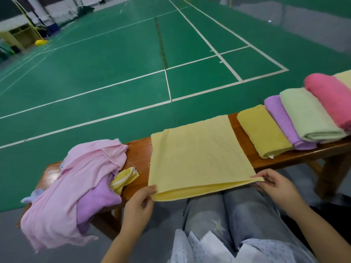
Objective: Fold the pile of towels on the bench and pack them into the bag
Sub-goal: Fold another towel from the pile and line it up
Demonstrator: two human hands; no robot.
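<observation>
Both hands hold a folded pale yellow towel (199,154) on the wooden bench (139,154).

The left hand (139,204) pinches its near left corner, the right hand (275,186) pinches the near right corner. An unfolded pink pile (76,186) lies left; folded towels (303,114) lie right.

No text, brand, number or sign can be read here. A small white tag (271,156) sticks out at the near corner of the mustard-yellow folded towel (263,130), just right of the pale yellow towel (197,154) spread on the wooden bench (138,154), but any print on it is too small and blurred to make out.
</observation>
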